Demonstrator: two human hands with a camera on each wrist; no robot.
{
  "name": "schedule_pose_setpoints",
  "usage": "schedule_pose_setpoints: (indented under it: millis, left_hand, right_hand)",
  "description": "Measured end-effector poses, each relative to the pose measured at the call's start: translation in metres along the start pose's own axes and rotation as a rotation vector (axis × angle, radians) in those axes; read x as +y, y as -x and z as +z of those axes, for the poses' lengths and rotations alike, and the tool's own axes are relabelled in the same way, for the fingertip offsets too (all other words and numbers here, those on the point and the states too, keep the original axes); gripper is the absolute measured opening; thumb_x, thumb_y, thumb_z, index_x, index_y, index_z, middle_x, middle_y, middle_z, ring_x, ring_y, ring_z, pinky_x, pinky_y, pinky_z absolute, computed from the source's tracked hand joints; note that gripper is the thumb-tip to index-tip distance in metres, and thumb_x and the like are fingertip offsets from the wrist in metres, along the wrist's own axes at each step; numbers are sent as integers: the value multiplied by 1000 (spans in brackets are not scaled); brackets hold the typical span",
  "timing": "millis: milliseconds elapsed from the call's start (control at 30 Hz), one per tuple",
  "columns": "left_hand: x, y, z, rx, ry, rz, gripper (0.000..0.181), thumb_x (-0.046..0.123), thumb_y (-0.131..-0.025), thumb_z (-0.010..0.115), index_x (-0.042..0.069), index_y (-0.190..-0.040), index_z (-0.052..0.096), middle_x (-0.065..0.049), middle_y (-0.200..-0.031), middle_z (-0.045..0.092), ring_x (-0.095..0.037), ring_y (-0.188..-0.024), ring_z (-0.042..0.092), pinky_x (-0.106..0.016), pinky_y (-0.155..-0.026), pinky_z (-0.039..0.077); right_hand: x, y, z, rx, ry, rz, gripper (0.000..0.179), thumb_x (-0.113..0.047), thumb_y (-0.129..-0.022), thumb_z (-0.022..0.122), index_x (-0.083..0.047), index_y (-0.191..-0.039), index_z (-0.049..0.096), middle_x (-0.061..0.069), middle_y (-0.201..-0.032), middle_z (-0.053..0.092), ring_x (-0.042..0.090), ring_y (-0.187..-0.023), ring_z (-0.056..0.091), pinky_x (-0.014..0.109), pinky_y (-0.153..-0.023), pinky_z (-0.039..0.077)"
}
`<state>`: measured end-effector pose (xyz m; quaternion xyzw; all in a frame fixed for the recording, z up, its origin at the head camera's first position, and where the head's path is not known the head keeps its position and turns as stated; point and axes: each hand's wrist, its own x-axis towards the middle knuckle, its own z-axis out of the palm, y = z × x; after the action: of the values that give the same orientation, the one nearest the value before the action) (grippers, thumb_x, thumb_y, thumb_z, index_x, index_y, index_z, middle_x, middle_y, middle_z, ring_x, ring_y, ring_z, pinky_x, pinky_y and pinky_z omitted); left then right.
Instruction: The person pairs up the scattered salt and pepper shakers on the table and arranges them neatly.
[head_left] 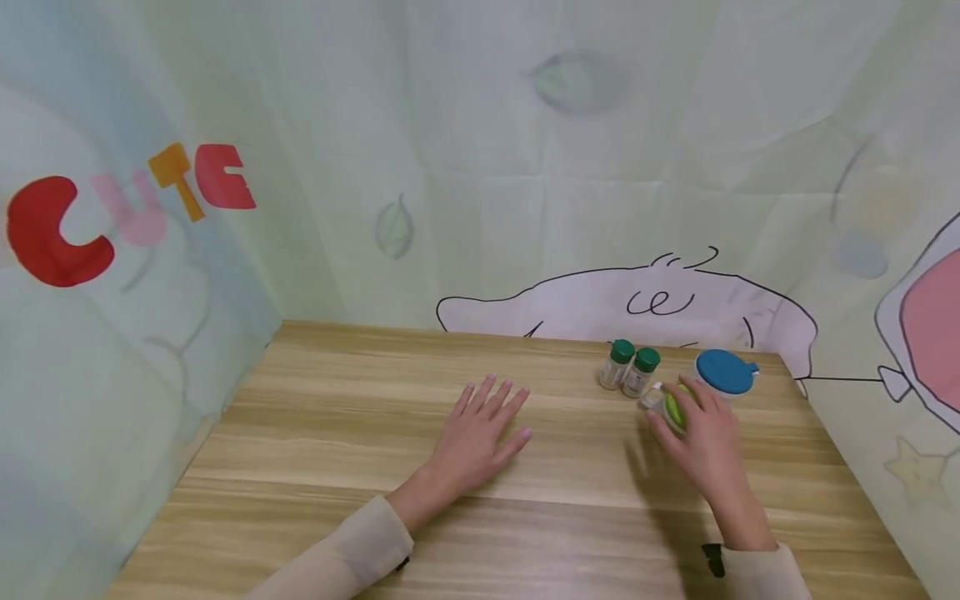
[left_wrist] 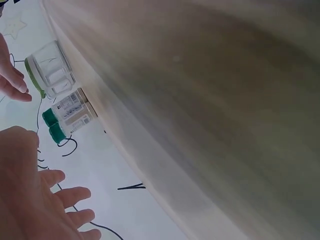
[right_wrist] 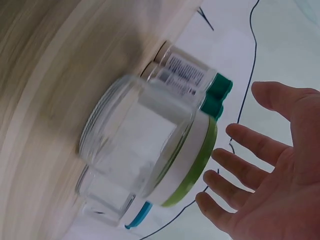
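Right wrist view: green-lidded jar (right_wrist: 135, 137) sits upright on the worktop (right_wrist: 40, 95), fingers of the right hand (right_wrist: 280, 192) spread loose by the lid (right_wrist: 200, 167), gripping nothing. Best bet's spanning the rim evenly, minding those green-capped bottles (right_wrist: 184, 72) nearby. Left hand (head_left: 471, 437): fingers spread, empty.

The head camera looks forward and down from above the near side of the table (head_left: 337, 450), widest of the three, taking in the left hand (head_left: 472, 442), the right hand (head_left: 708, 433) and the patterned backdrop (head_left: 480, 167). The left-wrist camera sits low, close over the table and turned sideways, facing past the left hand toward the green-lidded jar (left_wrist: 52, 65). The right-wrist camera, also tilted, views that jar from nearer. I see two green-capped bottles (head_left: 637, 377) in every view; head and right wrist share the blue-lidded jar (head_left: 723, 372).
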<state>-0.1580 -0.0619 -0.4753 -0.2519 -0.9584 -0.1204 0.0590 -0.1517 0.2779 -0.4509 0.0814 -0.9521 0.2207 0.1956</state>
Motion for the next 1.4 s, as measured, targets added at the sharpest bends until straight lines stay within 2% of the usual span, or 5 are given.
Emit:
schedule_pose_setpoints:
  millis: [300,500,800,1167,1400]
  left_hand:
    - [10,-10,3,17,-18,29,63,54,-111,41,22,-166,38,-9,-171,37,-34,-162,23,-56,-131,18]
    - [16,-16,4,1,-1,44,64,54,-111,41,22,-166,38,-9,-171,36,-34,-162,22,-57,-132,16]
    - [22,-24,6,-7,-6,50,64,55,-111,40,23,-167,36,-8,-172,33,-33,-163,20,-55,-132,15]
    - [33,-37,7,-43,19,47,64,55,-112,36,24,-168,33,-7,-174,30,-31,-164,16,-53,-133,11]
    - [38,-45,7,-55,25,58,65,56,-112,35,24,-169,31,-9,-174,30,-33,-164,17,-56,-132,15]
  right_hand:
    - [12,1,-12,-42,62,78,47,-21,-94,77,6,-130,66,34,-146,53,56,-133,46,75,-101,40]
    - [15,0,-13,-43,72,89,45,-21,-95,77,8,-128,68,34,-140,58,54,-125,53,72,-96,45]
    - [18,-2,-13,-95,93,142,46,-22,-96,77,7,-129,66,31,-138,60,52,-126,51,75,-103,38]
    - [20,-2,-13,-103,75,127,47,-21,-96,78,9,-129,66,33,-137,60,53,-125,53,71,-101,43]
    - [22,-2,-11,-89,62,128,45,-20,-95,78,9,-128,66,33,-136,60,52,-123,54,70,-99,45]
